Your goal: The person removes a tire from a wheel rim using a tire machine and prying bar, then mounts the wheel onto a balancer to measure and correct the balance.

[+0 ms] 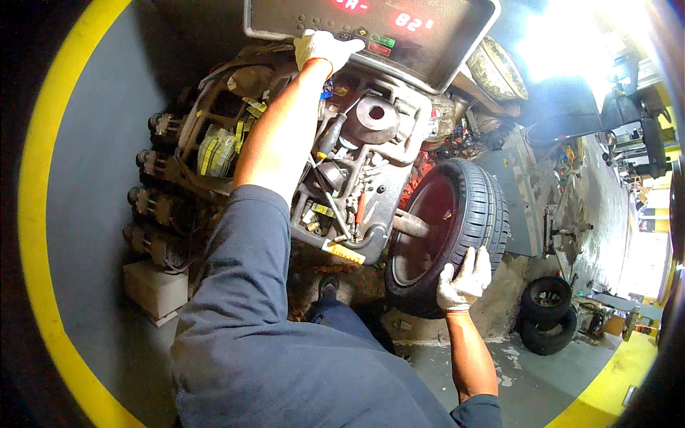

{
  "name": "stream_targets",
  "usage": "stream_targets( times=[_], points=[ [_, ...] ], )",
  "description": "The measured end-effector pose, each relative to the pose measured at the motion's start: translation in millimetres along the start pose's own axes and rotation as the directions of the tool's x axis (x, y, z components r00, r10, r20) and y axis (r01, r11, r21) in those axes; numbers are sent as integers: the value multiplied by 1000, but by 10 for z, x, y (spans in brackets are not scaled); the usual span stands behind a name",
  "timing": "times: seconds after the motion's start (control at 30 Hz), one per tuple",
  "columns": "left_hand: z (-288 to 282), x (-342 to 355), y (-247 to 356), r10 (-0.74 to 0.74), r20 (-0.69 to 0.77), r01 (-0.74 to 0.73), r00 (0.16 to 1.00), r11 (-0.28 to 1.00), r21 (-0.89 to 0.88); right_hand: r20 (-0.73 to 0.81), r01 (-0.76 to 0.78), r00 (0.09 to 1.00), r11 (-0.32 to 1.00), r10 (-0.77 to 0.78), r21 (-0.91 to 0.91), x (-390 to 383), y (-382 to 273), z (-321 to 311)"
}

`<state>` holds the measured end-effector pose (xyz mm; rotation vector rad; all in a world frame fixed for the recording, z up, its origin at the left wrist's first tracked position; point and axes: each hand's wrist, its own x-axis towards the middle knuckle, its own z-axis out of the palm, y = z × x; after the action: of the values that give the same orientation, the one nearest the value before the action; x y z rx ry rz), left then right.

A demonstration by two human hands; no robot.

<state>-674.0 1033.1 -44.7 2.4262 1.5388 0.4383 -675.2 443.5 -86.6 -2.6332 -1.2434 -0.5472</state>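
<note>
My left hand [323, 48], in a white glove, is at the lower edge of the display panel [435, 53]. Its thumb stretches right beside the green and red buttons [380, 45]; the other fingers lie over the panel's lower left and hold nothing I can see. Red digits glow on the dark panel. Low on the right, my gloved right hand [464, 278] rests with spread fingers against the tread of a black tyre [481, 207]. The tyre sits on a dark wheel rim, mounted upright on a metal shaft [411, 224] that comes out of the machine.
Below the panel, a machine tray [389, 207] holds a round metal cone [372, 118], a black-handled tool [330, 137] and small weights. Cones hang on the machine's left side above a white box [153, 289]. Two tyres [548, 321] are stacked on the floor at right.
</note>
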Motion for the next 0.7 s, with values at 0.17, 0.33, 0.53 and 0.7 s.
stream_targets(
  times=[0.17,0.33,0.53,0.7],
  points=[
    [109,84,-30,11,-10,-11,1000,1000,28,6,-1,1000,1000,1,-11,2,-8,-13],
    [-66,-57,22,41,14,-40,999,998,-38,2,-4,1000,1000,4,-13,-6,-6,-11],
    [183,118,-98,47,-43,-48,998,999,-10,-14,18,1000,1000,-18,-5,-7,6,4],
    [88,62,-4,43,26,-43,999,999,4,-7,-1,1000,1000,0,-18,-18,3,0]
  ],
)
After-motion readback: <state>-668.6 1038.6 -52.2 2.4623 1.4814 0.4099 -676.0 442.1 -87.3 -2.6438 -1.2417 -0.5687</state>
